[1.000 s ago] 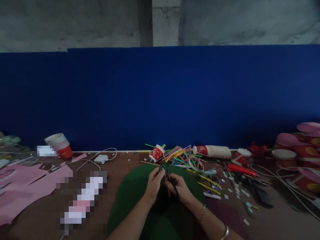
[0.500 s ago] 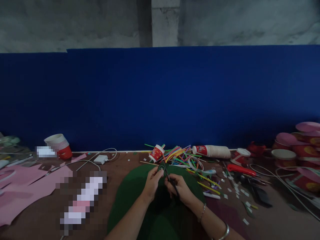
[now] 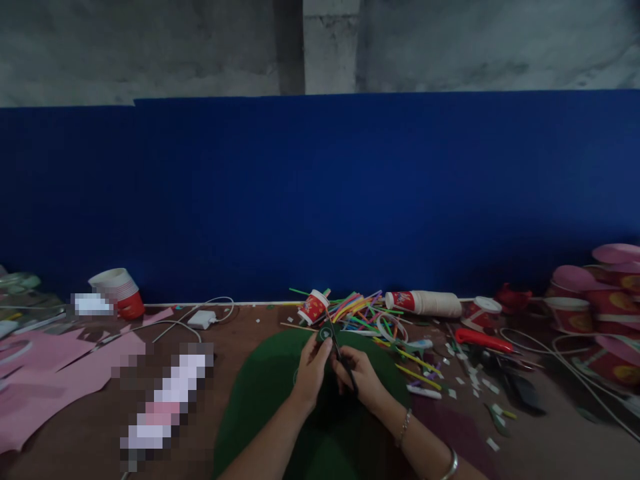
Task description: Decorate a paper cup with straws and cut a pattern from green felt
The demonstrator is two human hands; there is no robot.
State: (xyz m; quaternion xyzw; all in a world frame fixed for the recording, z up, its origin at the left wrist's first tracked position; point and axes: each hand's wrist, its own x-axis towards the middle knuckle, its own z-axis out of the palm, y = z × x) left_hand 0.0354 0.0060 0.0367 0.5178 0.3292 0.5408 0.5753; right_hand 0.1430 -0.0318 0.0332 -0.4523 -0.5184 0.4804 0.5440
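Observation:
Near the middle of the table, my left hand (image 3: 311,375) pinches a small dark green piece (image 3: 326,331) with a pale round outline on it. My right hand (image 3: 364,379) grips a pair of black-handled scissors (image 3: 335,341), blades pointing up and away from me, close against the piece's right side. Whether the blades are parted is hard to make out. Beneath both hands lies a large dark green sheet (image 3: 260,380) with a rounded far edge.
Beyond the sheet are a red paper cup (image 3: 314,307), colourful pipe cleaners (image 3: 353,310) and a lying cup stack (image 3: 430,303). On the right are a red-handled tool (image 3: 483,340), paper scraps and decorated cups (image 3: 573,315). Pink sheets (image 3: 65,373) and a white adapter (image 3: 201,319) lie left.
My left hand has shifted slightly right and turned the green piece, so its round outline faces me more. The scissors stay beside it in my right hand.

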